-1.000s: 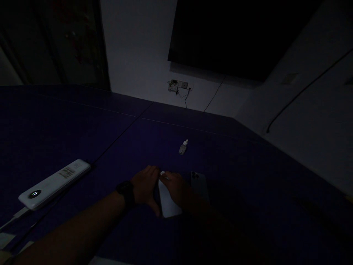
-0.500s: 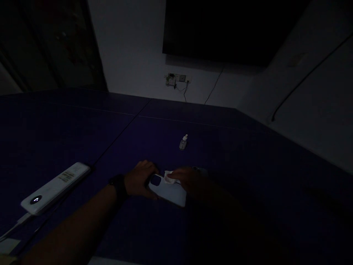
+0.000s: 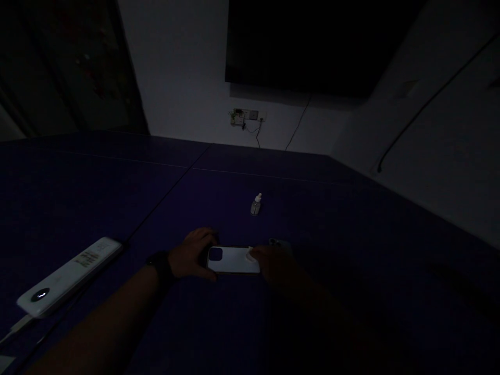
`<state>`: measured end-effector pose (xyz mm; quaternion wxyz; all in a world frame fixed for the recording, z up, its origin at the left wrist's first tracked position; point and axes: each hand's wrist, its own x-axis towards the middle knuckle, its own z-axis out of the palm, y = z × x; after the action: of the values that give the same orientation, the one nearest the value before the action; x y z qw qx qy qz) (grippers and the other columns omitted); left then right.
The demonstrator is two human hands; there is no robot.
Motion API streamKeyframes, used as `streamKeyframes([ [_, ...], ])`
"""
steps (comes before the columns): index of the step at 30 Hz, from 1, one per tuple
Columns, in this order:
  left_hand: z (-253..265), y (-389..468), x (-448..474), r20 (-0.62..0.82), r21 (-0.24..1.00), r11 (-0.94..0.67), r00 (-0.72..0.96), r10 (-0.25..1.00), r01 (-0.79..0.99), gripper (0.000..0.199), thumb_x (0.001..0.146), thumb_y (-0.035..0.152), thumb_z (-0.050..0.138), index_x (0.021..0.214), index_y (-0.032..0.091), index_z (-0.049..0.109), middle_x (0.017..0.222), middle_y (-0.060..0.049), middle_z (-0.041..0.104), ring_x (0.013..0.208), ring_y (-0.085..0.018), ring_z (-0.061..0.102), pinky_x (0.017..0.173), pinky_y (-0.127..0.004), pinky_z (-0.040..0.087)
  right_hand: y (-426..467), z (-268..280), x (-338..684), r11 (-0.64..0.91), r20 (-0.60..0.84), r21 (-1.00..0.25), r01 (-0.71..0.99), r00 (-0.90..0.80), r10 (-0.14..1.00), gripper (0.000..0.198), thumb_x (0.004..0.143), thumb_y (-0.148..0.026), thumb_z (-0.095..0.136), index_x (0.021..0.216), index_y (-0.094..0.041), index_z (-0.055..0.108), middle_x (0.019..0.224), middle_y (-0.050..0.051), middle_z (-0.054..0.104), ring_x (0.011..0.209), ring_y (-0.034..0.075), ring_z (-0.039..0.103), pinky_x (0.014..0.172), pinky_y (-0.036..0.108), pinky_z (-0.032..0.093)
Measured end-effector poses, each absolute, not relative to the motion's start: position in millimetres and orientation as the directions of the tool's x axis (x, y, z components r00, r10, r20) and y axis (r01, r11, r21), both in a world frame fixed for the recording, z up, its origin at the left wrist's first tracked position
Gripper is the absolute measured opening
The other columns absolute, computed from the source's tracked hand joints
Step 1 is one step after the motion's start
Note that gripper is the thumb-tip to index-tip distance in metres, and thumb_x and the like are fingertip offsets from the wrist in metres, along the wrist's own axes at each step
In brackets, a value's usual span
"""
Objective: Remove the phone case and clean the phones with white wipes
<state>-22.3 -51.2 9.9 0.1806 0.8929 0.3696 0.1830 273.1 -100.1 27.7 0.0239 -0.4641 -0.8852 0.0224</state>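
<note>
A pale phone case point(image 3: 233, 261) with a camera cut-out lies flat on the dark blue surface point(image 3: 219, 312). My left hand point(image 3: 193, 253), a dark watch on its wrist, grips the case's left end between thumb and fingers. At the other end, my right hand point(image 3: 273, 263) presses a small white cloth or tissue point(image 3: 249, 255) onto the case; its fingers are closed and in deep shadow. Partly hidden behind the right hand lies a phone point(image 3: 282, 244) with camera lenses showing. A small bottle with a white dropper top point(image 3: 255, 204) stands beyond the case.
A white power bank point(image 3: 72, 273) with a lit display and a plugged-in white cable lies at the left. A thin dark cord point(image 3: 166, 194) runs across the surface. Farther back are wall sockets point(image 3: 250, 114) and a large dark screen point(image 3: 312, 47). The room is dim.
The phone case has turned from slanting to nearly level. My right hand has slid the white cloth from near the cut-out toward the case's right end. The view has shifted slightly.
</note>
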Motion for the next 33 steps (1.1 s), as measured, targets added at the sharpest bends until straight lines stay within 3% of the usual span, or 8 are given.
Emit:
streamKeyframes([
  [6,2,-50,-22,0.177,0.501,-0.642,0.658,0.732,0.58,0.076,0.058,0.072,0.082,0.111,0.025,0.056,0.147,-0.016,0.052,0.145,-0.041,0.035,0.115,-0.067,0.023,-92,21,255,0.538,0.032,-0.002,0.843,-0.538,0.843,0.033,0.098,-0.015,0.047,0.126,-0.018,0.063,0.115,0.012,0.067,0.1,0.022,0.062,0.085,0.034,0.045],
  [13,4,-51,-19,0.181,0.492,-0.64,0.65,0.738,0.59,0.076,0.056,0.068,0.085,0.109,0.022,0.057,0.144,-0.017,0.055,0.142,-0.042,0.039,0.115,-0.066,0.024,-94,29,256,0.526,0.025,0.074,0.847,-0.529,0.848,0.025,0.1,-0.016,0.048,0.108,-0.019,0.072,0.103,0.009,0.069,0.099,0.022,0.06,0.085,0.034,0.041],
  [18,4,-51,-18,0.191,0.485,-0.644,0.648,0.738,0.591,0.081,0.056,0.069,0.085,0.116,0.023,0.057,0.143,-0.016,0.056,0.143,-0.041,0.039,0.116,-0.065,0.023,-95,32,237,0.413,0.075,0.132,0.901,-0.424,0.902,0.027,0.099,-0.01,0.045,0.103,-0.015,0.071,0.103,0.013,0.067,0.097,0.024,0.059,0.083,0.035,0.041],
  [25,4,-51,-17,0.168,0.458,-0.631,0.636,0.753,0.626,0.084,0.055,0.068,0.086,0.119,0.022,0.055,0.142,-0.016,0.057,0.141,-0.042,0.041,0.116,-0.065,0.026,-97,37,237,0.504,0.026,0.119,0.855,-0.51,0.86,0.025,0.098,-0.011,0.047,0.1,-0.018,0.071,0.102,0.011,0.067,0.097,0.023,0.057,0.082,0.034,0.04],
  [31,3,-50,-17,0.168,0.471,-0.635,0.645,0.745,0.612,0.081,0.055,0.07,0.085,0.115,0.023,0.057,0.143,-0.015,0.056,0.142,-0.042,0.038,0.116,-0.065,0.024,-97,38,232,0.354,0.084,0.186,0.917,-0.374,0.924,0.027,0.096,-0.008,0.045,0.095,-0.016,0.071,0.103,0.015,0.065,0.099,0.027,0.057,0.08,0.037,0.04],
  [33,4,-51,-17,0.162,0.476,-0.63,0.643,0.749,0.614,0.082,0.056,0.069,0.085,0.117,0.023,0.056,0.143,-0.016,0.056,0.143,-0.042,0.038,0.116,-0.064,0.024,-95,38,231,0.372,0.07,0.191,0.909,-0.39,0.918,0.028,0.097,-0.008,0.043,0.098,-0.015,0.07,0.105,0.015,0.065,0.099,0.027,0.056,0.08,0.037,0.04],
])
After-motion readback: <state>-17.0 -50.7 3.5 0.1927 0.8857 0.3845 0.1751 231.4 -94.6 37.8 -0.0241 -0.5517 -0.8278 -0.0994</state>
